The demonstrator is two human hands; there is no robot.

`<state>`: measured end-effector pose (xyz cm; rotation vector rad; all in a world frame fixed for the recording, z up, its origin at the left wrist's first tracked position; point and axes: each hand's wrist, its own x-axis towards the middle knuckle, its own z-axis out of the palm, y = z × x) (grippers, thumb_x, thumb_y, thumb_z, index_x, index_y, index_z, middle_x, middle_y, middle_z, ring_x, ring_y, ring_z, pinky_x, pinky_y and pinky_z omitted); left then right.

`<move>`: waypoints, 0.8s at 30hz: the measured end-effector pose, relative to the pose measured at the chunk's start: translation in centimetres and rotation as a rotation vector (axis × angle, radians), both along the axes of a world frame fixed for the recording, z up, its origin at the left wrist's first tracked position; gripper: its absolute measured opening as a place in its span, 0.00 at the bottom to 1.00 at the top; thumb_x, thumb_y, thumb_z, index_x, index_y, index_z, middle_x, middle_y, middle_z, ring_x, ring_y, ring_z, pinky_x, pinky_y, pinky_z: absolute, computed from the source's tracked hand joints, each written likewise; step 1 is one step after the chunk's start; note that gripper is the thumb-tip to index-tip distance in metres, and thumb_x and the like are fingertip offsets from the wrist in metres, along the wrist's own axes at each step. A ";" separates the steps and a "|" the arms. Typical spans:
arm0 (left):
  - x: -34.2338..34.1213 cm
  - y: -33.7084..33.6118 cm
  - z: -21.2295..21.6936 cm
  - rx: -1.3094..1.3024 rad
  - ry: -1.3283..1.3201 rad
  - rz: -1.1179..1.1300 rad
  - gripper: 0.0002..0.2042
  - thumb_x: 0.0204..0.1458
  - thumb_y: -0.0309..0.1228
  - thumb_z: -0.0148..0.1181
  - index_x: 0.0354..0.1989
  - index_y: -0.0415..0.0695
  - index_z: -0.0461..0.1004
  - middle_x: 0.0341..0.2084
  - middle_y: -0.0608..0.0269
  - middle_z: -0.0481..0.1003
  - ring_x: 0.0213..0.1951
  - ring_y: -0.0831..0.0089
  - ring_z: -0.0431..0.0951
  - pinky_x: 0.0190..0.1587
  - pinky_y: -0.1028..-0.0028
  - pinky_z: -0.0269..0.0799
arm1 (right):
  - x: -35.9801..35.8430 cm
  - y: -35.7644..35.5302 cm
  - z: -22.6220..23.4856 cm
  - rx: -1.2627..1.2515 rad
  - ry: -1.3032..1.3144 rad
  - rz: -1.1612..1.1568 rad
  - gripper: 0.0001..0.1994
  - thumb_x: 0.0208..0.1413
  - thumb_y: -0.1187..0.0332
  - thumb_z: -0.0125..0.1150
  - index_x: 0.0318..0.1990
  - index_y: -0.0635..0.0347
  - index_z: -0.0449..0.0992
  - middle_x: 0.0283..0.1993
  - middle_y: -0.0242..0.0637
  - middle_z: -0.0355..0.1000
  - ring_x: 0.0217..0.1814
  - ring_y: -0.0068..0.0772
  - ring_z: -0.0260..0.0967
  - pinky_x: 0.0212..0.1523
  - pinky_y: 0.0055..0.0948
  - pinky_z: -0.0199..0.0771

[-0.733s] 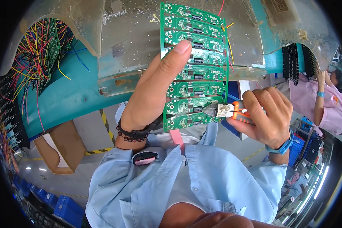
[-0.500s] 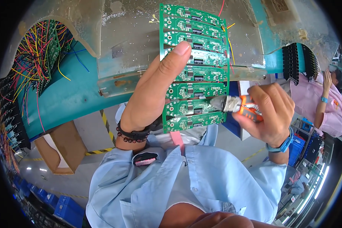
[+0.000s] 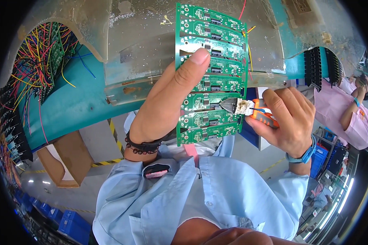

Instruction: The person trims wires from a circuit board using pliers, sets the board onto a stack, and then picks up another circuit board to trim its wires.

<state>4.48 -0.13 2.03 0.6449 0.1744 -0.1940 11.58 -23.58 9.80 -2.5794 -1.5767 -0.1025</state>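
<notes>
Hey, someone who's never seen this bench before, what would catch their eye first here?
Probably the long green circuit-board panel, at upper centre in the grip of the left hand. Next, the orange-handled pliers in the right hand, their dark tip over the panel's lower right half. Then the tangle of red, yellow and blue wires at upper left.

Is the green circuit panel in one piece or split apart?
In one piece: the green circuit panel is in the left hand, its strips joined along narrow side rails.
</notes>
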 end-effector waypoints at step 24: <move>0.1 -0.2 0.7 -0.064 -0.044 -0.071 0.27 0.73 0.51 0.45 0.66 0.39 0.68 0.52 0.61 0.79 0.48 0.76 0.82 0.49 0.73 0.80 | 0.6 -0.1 -0.7 0.130 -0.057 -0.048 0.26 0.46 0.54 0.79 0.45 0.65 0.78 0.35 0.40 0.74 0.33 0.43 0.71 0.34 0.39 0.72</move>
